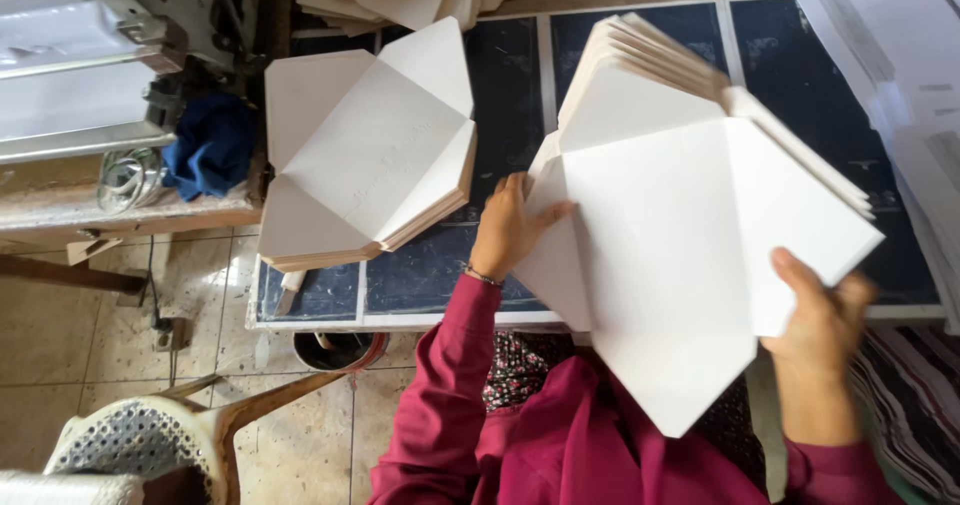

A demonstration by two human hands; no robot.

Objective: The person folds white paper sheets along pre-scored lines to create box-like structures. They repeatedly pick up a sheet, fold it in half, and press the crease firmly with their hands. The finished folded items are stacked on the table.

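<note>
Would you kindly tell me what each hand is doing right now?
Left hand: shut on the stack of white envelope blanks, gripping its left corner.
Right hand: shut on the same stack's right edge.

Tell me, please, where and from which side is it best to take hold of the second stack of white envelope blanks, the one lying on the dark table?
Probably the stack of envelope blanks is best gripped at its near lower edge, coming from the person's side: there it overhangs the table, so fingers can slide beneath. Left hand is nearest.
</note>
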